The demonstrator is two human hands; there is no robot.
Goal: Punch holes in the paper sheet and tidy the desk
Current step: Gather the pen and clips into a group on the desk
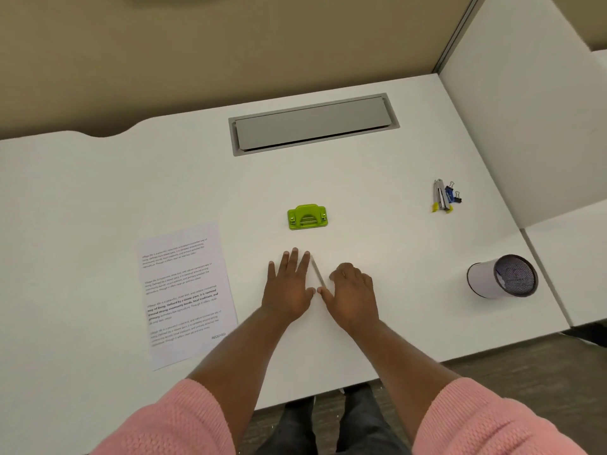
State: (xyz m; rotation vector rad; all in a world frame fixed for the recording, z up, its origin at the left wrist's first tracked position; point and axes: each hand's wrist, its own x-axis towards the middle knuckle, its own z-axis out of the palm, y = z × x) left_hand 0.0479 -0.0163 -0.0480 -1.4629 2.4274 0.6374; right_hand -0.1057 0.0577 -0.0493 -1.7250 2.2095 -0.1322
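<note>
A printed paper sheet [185, 290] lies flat on the white desk [377, 231], left of my hands. The green hole punch [307, 217] stands just beyond my hands, untouched. My left hand [289, 287] rests flat on the desk with its fingers spread and nothing in it. My right hand [353, 292] lies beside it with its fingers curled. Between the two hands a thin pale pen [317, 272] lies slanted on the desk. Both thumbs meet at its near end. Whether my right hand grips the pen is unclear.
A stapler with binder clips [444, 197] lies at the far right. A white pen cup with a mesh inside [502, 276] lies tipped on its side near the right edge. A grey cable hatch [312, 124] is set into the back of the desk. A partition wall rises at the right.
</note>
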